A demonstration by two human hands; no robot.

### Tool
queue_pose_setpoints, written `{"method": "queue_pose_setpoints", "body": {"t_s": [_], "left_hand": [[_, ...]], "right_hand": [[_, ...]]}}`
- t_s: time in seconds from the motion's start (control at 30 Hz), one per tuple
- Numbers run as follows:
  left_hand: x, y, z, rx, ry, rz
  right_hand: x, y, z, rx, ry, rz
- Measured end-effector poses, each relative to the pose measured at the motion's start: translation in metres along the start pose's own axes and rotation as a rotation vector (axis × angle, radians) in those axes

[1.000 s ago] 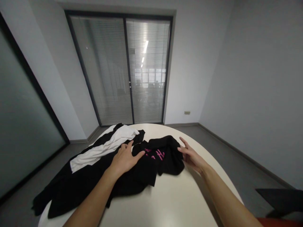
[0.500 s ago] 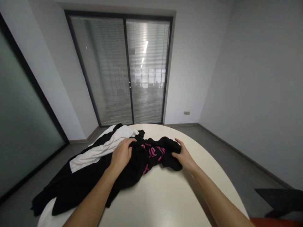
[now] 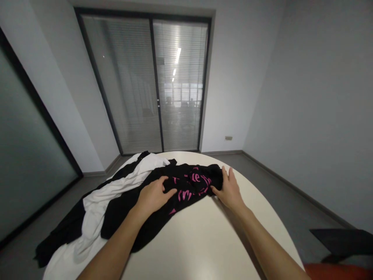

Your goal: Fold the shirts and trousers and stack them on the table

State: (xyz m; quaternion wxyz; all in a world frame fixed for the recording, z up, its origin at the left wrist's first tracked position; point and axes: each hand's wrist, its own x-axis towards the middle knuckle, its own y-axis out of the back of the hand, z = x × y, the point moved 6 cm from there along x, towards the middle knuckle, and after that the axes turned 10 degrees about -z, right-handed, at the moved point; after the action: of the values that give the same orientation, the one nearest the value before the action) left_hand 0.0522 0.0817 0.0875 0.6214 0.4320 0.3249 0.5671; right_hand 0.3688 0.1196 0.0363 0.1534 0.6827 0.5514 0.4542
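Observation:
A black shirt with pink lettering lies stretched sideways across the round table, lightly creased. My left hand rests on its left part, thumb and index finger apart on the cloth, the other fingers partly hidden. At the shirt's right end, my right hand holds the bunched edge between the thumb in front and the fingers behind. A white garment lies to the left, crumpled and running down toward the table's near left edge. Beyond it is another black garment, hanging over the left edge.
The round cream table has a curved edge on the right. Glass doors with blinds stand behind it. At the lower right are a black flat object and something red.
The black shirt has been spread flatter and straighter, its lettering more exposed. My left hand has loosened and shifted slightly nearer me. More of the white garment shows at the lower left.

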Motion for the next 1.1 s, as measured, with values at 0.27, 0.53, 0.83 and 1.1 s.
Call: {"method": "queue_pose_setpoints", "body": {"t_s": [0.27, 0.53, 0.83, 1.1], "left_hand": [[0.005, -0.018, -0.002, -0.083, -0.120, -0.125], [0.014, 0.034, -0.037, -0.077, -0.087, 0.424], [0.011, 0.043, -0.083, 0.079, 0.105, 0.442], [0.012, 0.027, -0.024, 0.011, 0.006, 0.190]], "right_hand": [[-0.021, -0.022, -0.078, -0.102, 0.372, -0.499], [-0.024, -0.038, -0.074, -0.100, 0.439, -0.485], [0.003, 0.006, -0.034, -0.051, 0.156, -0.123], [-0.003, -0.008, -0.025, 0.294, -0.034, -0.286]]}}
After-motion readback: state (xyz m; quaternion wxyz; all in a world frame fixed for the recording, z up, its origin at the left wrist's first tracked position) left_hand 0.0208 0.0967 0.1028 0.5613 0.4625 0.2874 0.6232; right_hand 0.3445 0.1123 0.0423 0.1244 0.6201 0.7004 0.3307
